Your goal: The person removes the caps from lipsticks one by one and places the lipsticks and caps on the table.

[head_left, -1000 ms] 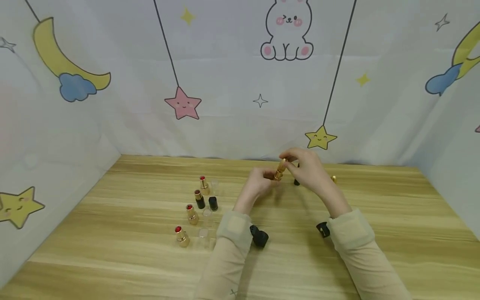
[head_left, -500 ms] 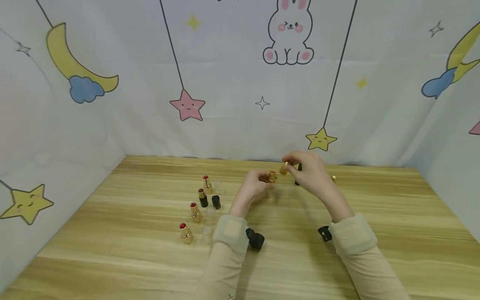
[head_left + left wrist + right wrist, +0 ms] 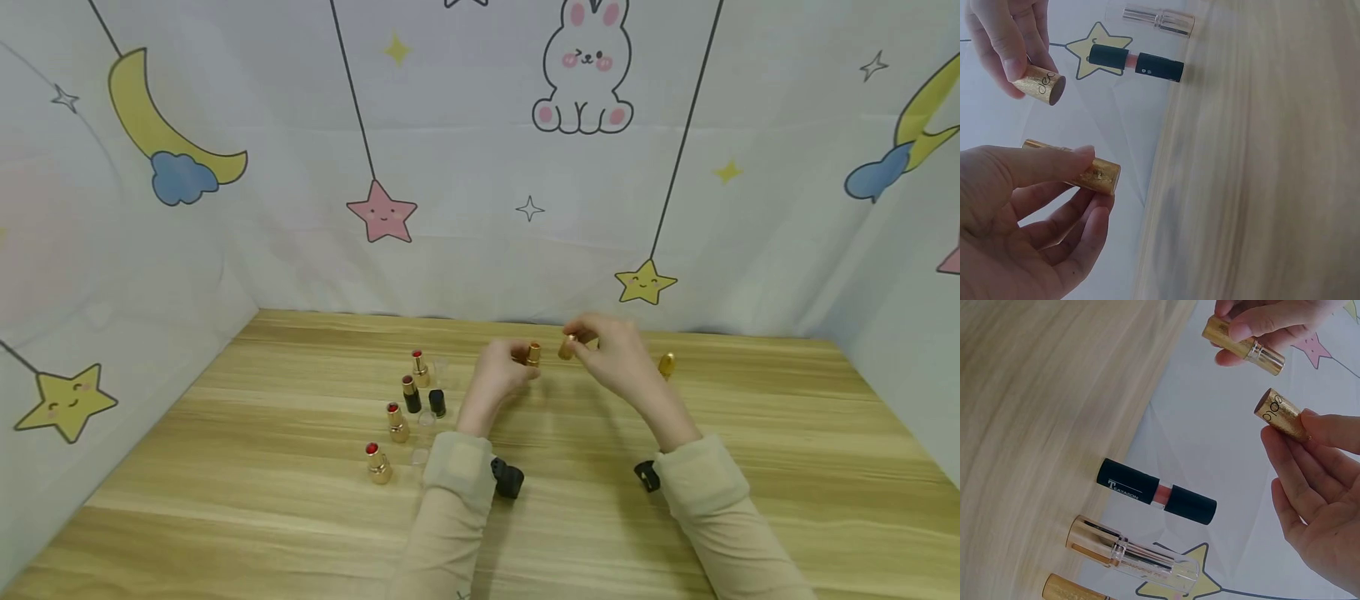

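Observation:
My left hand (image 3: pixel 497 371) grips the gold tube of a lipstick (image 3: pixel 1102 176) between thumb and fingers. It stands upright just above the table in the head view, its narrower metal top uncovered. My right hand (image 3: pixel 611 354) pinches a gold lipstick cap (image 3: pixel 1280 415) marked with dark letters. The cap's open end faces down toward the table. A small gap separates cap and lipstick, the cap being to the right. In the right wrist view, a black lipstick (image 3: pixel 1157 490) with a pinkish middle band stands below the two hands.
At left, several uncapped lipsticks stand in a row, including a gold one (image 3: pixel 378 463) and a black one (image 3: pixel 411 395). A black cap (image 3: pixel 437 403) and clear caps (image 3: pixel 420 456) stand beside them. A clear-capped lipstick (image 3: pixel 1129 547) and another gold tube (image 3: pixel 1072 589) are beyond the black lipstick.
The gold cap has come off the lipstick. My left hand has drawn the lipstick left, while my right hand keeps the cap slightly lower. The head view has shifted a little.

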Available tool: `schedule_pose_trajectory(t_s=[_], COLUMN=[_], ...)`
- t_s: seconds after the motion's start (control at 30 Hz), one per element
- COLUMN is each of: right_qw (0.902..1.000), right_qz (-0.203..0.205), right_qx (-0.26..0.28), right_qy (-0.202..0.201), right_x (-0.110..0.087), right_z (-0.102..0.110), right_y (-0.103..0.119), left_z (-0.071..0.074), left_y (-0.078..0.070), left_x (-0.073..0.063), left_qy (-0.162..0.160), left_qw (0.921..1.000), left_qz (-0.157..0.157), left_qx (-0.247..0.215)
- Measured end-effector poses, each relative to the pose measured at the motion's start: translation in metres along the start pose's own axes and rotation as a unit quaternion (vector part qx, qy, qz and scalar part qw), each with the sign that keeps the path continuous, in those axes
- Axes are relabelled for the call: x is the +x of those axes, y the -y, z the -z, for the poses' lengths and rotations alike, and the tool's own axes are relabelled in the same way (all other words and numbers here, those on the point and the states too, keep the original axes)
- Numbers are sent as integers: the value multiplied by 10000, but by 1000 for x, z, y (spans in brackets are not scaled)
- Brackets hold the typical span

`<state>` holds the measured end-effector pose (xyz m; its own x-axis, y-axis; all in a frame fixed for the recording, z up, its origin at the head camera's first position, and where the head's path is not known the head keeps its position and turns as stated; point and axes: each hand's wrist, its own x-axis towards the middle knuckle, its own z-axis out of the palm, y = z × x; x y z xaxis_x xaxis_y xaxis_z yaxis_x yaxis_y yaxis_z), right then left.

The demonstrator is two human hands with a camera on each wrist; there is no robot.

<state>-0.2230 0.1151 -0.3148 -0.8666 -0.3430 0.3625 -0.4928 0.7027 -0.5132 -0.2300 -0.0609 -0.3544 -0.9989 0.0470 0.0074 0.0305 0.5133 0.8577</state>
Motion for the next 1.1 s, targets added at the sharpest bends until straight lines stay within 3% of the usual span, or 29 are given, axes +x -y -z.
schedule_pose_trajectory(t_s=[0.2,0.43,0.6,0.8,1.1], right_qw=[10000,9998,9985,9978,9961], right_qz=[-69,-58,-77,-190,-152], right_qx=[34,-114,-87,-109,-91], right_qy=[18,174,535,620,860], right_x=[0,5,8,12,18], right_z=[-6,-18,-29,-40,-49], right_y=[0,3,8,13,14], left_z=[4,7,8,10,10], left_y=[2,7,7,5,9], left_x=[-3,-3,-3,-5,-6], left_qy=[-261,-598,-760,-850,-982], left_qw=[9983,9895,9876,9866,9801], left_qz=[-153,-237,-59,306,403], left_qx=[501,1296,1371,1359,1676])
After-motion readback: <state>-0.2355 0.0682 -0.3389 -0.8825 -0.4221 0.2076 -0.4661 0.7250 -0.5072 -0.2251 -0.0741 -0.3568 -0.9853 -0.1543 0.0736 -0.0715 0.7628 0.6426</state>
